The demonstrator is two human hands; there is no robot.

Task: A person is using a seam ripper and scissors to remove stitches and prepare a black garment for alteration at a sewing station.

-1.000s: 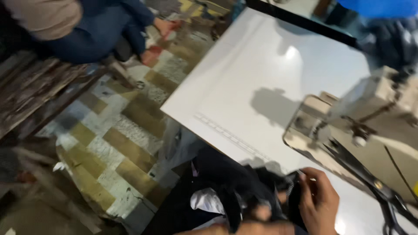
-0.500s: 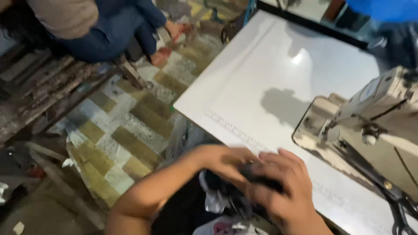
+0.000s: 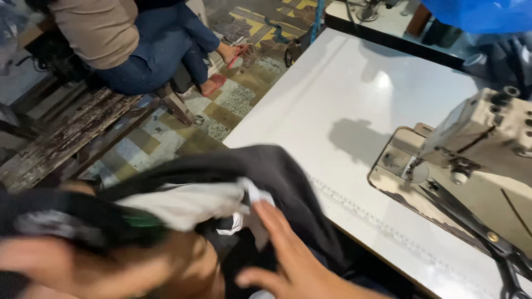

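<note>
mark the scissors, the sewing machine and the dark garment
scissors [image 3: 490, 237], head view, on the pivot screw.
sewing machine [image 3: 487, 127], head view, on the side of its cream head.
dark garment [image 3: 288, 182], head view, on the fold lying over the table edge.

A sewing workshop. An industrial sewing machine [image 3: 487, 138] is set into a white work table [image 3: 354, 94], with large shears [image 3: 471, 227] lying beside it. Dark cloth [image 3: 277, 177] is heaped at the table edge. Another person sits on a worn wooden bench [image 3: 72, 138] over a tiled floor [image 3: 221, 105].
</note>
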